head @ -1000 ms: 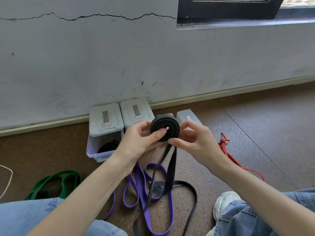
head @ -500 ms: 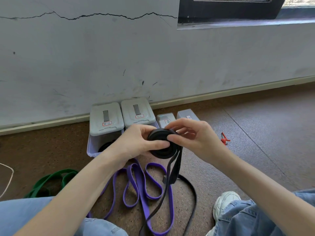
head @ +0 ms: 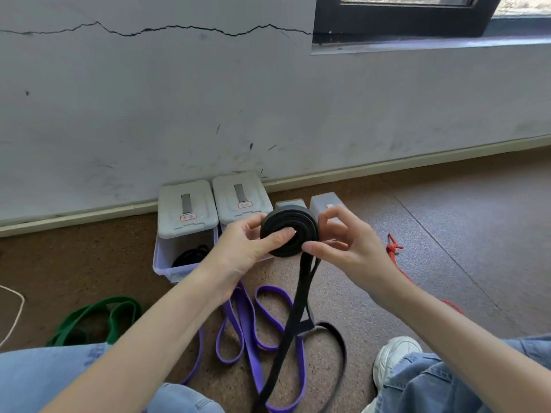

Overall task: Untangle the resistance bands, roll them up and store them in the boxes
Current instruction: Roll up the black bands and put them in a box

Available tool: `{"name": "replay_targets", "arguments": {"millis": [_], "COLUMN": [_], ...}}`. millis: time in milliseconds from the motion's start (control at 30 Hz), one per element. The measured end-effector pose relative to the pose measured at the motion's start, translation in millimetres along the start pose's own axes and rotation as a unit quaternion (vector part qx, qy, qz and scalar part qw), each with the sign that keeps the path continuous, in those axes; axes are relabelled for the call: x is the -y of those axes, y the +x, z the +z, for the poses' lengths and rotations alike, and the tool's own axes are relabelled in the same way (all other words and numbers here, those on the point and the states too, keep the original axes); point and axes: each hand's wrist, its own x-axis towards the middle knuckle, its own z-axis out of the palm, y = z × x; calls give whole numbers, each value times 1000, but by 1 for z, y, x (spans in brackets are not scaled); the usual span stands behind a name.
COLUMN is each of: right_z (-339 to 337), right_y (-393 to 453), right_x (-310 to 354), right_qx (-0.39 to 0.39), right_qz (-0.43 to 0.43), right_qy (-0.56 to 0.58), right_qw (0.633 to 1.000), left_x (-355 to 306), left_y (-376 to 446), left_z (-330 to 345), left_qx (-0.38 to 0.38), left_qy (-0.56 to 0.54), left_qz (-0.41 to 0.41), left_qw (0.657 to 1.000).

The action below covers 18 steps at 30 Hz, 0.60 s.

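The black resistance band (head: 288, 234) is wound into a thick flat coil of several turns, its spiral face turned toward the camera; a loose double tail drops from the coil's lower right edge to the brown floor (head: 447, 234), where it ends in a slack loop over the purple band (head: 238, 323). The coil is held up in front of the boxes, between the two hands. The left hand (head: 244, 251) grips it from the left — thumb pressed flat across the centre of the spiral, fingers curled behind. The right hand (head: 348, 242) pinches the coil's lower right edge where the tail leaves it, its other fingers loosely curled just beside the rim.

Against half a second ago, the coil has tipped up from lying nearly flat so that its spiral face shows, and the right hand has shifted from over its top to its right side.

Behind the left wrist stands the open storage box (head: 179, 254) with something dark inside.
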Motion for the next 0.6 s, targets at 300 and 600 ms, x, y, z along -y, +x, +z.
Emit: {"name": "replay_targets", "arguments": {"millis": [300,600], "right_z": [1,-4], "right_y": [2,6], "right_x": [12,11], "right_qx": [71,45], "right_qz": [-55,25], "right_qy": [-124,-25], "right_qw": [988,998], "left_x": [-15,-25], "left_y": [1,3], "left_z": [-14,-17], "left_qx": [157,12], "left_qy": [216,-14], "left_qz": [-30,23], "left_qw": [963,1000]}}
